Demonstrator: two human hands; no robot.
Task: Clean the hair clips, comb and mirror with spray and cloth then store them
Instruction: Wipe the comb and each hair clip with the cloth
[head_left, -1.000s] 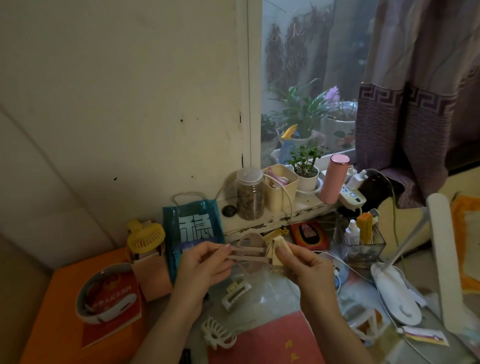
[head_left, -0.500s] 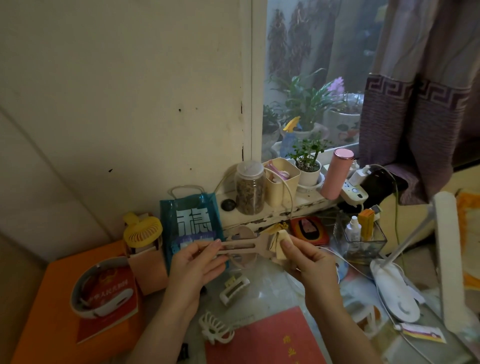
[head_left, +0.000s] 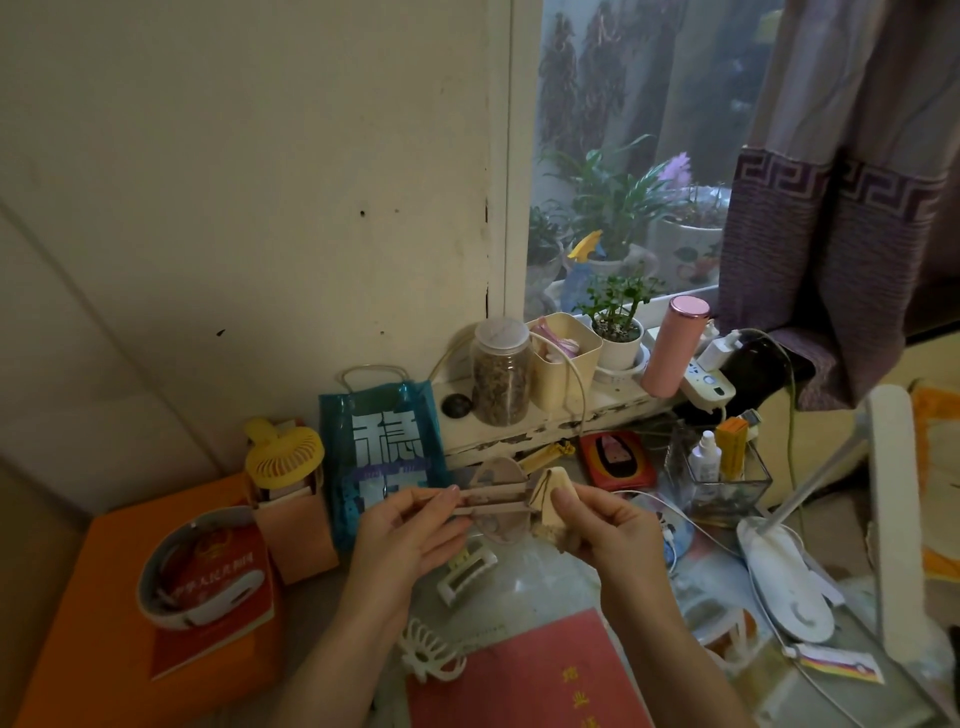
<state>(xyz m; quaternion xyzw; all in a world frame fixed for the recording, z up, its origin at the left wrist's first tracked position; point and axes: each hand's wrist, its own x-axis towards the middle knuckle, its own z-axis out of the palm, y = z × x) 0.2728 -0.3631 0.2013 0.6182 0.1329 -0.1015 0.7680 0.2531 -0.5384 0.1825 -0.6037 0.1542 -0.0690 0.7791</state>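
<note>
Now my left hand (head_left: 410, 525) pinches the clip (head_left: 493, 500) mid-frame while my right hand (head_left: 608, 525) pinches the cloth (head_left: 556, 493), wiping; next, another stroke along its bars.

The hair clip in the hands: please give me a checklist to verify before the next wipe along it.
1. Left hand pinches one end of the long hair clip: ok.
2. Right hand holds the cloth against the other end: ok.
3. Clip is held above the table, apart from the white clips below: ok.
4. Clip surface already clean: cannot tell.
5. Cloth damp with spray: cannot tell.
6. Storage place for the clip in view: cannot tell.
</note>
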